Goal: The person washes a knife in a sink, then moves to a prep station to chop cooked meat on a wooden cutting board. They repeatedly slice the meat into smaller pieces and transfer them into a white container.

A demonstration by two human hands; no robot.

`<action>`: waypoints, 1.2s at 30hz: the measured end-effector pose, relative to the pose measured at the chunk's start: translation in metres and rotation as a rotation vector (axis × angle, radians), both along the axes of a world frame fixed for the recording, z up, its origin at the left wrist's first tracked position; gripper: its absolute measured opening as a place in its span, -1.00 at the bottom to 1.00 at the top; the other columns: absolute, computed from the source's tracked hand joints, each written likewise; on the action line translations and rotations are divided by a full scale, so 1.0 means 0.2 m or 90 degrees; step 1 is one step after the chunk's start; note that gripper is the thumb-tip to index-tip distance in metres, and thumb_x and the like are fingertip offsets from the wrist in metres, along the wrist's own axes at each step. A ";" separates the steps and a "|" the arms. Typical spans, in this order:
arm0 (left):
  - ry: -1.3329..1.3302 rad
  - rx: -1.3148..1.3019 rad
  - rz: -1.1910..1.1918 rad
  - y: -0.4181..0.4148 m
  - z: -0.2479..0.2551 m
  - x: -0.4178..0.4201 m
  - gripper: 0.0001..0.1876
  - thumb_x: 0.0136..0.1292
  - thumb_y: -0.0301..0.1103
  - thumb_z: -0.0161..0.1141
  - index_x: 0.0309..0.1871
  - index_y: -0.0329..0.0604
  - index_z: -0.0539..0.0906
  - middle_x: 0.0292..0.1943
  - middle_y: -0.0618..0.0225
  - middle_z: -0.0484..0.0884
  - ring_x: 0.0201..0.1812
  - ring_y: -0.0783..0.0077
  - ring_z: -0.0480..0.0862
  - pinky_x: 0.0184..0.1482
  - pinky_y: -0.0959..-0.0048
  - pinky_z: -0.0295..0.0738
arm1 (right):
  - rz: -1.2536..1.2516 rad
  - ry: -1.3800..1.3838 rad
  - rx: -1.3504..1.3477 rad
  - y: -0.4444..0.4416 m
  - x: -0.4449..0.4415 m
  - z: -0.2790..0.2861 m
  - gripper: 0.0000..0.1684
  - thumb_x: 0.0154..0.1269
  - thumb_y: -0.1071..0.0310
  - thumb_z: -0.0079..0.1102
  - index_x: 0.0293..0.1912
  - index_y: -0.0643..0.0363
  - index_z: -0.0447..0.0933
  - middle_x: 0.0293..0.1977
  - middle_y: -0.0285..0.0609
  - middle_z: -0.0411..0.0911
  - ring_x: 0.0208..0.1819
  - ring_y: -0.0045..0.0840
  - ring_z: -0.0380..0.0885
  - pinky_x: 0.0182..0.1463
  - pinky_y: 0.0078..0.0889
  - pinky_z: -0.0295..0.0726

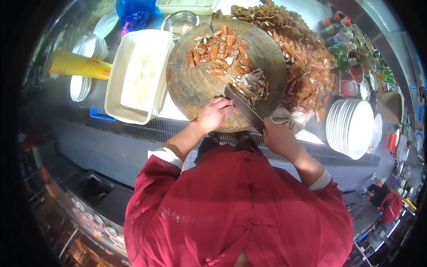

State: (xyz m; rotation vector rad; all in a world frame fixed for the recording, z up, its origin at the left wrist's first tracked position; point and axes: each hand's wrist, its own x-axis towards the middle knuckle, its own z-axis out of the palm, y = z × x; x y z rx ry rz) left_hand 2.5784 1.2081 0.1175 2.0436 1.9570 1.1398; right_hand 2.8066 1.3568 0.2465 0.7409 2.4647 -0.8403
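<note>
My right hand (280, 137) grips the handle end of a cleaver (245, 108), its blade slanting up and left across a round wooden chopping block (186, 90). Close against the blade's left side, my left hand (215, 114) rests on the block with its fingers curled; whatever may be under them is hidden. Just beyond the blade lies a heap of thinly sliced cooked meat (255, 85), brown with pale edges. Farther back on the block are reddish-brown chunks of cooked meat (213, 50).
A large mound of brown cooked meat (303, 60) lies right of the block, beside a crumpled cloth (290, 120). Stacked white plates (350, 128) stand at right. To the left are a cream plastic tub (113, 86), a metal bowl (180, 25) and a yellow roll (80, 65). Someone in red (390, 207) is at far right.
</note>
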 end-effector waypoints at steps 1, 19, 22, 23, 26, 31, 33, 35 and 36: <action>-0.002 0.011 0.003 0.00 0.00 0.02 -0.83 0.15 -0.51 0.41 -0.16 -0.15 0.78 -0.09 0.29 0.73 -0.05 0.15 0.71 0.05 0.26 0.65 | -0.008 0.016 0.003 -0.01 -0.02 -0.06 -0.77 0.45 0.38 -0.02 0.01 0.29 0.34 -0.36 0.36 0.67 -0.26 0.25 0.71 -0.16 0.26 0.68; 0.051 -0.077 0.090 -0.20 0.06 0.09 -0.79 0.20 -0.44 0.33 -0.07 -0.11 0.72 -0.02 0.36 0.67 0.08 0.21 0.66 0.12 0.21 0.54 | 0.030 0.062 0.062 -0.07 -0.06 -0.19 -0.84 0.45 0.41 -0.05 -0.06 0.28 0.32 -0.45 0.29 0.65 -0.37 0.20 0.70 -0.27 0.23 0.67; -0.004 -0.048 0.136 -0.14 0.05 0.09 -0.80 0.20 -0.51 0.37 -0.10 -0.12 0.75 -0.03 0.36 0.69 0.07 0.21 0.66 0.11 0.25 0.55 | 0.032 0.075 0.067 -0.06 -0.07 -0.19 -0.83 0.50 0.36 -0.05 -0.05 0.26 0.32 -0.46 0.28 0.65 -0.38 0.22 0.69 -0.29 0.26 0.65; 0.011 -0.047 0.122 -0.12 0.06 0.09 -0.81 0.20 -0.50 0.37 -0.11 -0.11 0.75 -0.04 0.37 0.69 0.07 0.21 0.66 0.11 0.25 0.55 | 0.023 0.082 0.055 -0.04 -0.07 -0.18 -0.83 0.52 0.34 -0.05 -0.04 0.25 0.32 -0.46 0.28 0.65 -0.39 0.22 0.69 -0.30 0.27 0.64; 0.045 -0.048 0.082 -0.07 0.03 0.05 -0.83 0.18 -0.48 0.39 -0.15 -0.11 0.76 -0.05 0.40 0.70 0.04 0.23 0.66 0.10 0.27 0.55 | 0.021 0.099 0.069 -0.01 -0.04 -0.18 -0.81 0.56 0.30 -0.04 -0.04 0.24 0.33 -0.45 0.26 0.65 -0.39 0.22 0.68 -0.30 0.29 0.63; 0.073 -0.051 0.065 -0.12 0.03 0.05 -0.82 0.17 -0.47 0.40 -0.14 -0.10 0.76 -0.06 0.39 0.69 0.05 0.25 0.66 0.06 0.28 0.54 | 0.012 0.083 0.088 -0.03 -0.05 -0.11 -0.80 0.56 0.28 -0.04 -0.04 0.23 0.34 -0.44 0.25 0.66 -0.36 0.20 0.69 -0.27 0.28 0.63; 0.089 -0.056 0.058 -0.13 0.04 0.04 -0.82 0.17 -0.47 0.40 -0.14 -0.10 0.76 -0.07 0.39 0.69 0.04 0.25 0.66 0.05 0.28 0.53 | 0.021 0.089 0.092 -0.04 -0.05 -0.09 -0.80 0.56 0.28 -0.04 -0.05 0.23 0.34 -0.44 0.25 0.66 -0.35 0.19 0.69 -0.28 0.27 0.64; 0.103 -0.060 0.041 -0.13 0.06 0.04 -0.83 0.17 -0.47 0.40 -0.15 -0.10 0.75 -0.08 0.38 0.69 0.04 0.24 0.66 0.04 0.29 0.53 | 0.023 0.092 0.083 -0.05 -0.06 -0.07 -0.81 0.55 0.29 -0.02 -0.05 0.23 0.35 -0.45 0.23 0.66 -0.35 0.18 0.70 -0.28 0.26 0.64; 0.092 -0.052 0.033 -0.13 0.07 0.03 -0.83 0.18 -0.47 0.39 -0.15 -0.11 0.75 -0.08 0.37 0.69 0.04 0.23 0.67 0.04 0.29 0.54 | 0.027 0.094 0.079 -0.05 -0.06 -0.06 -0.81 0.54 0.29 -0.02 -0.06 0.23 0.35 -0.45 0.22 0.66 -0.35 0.17 0.70 -0.28 0.25 0.65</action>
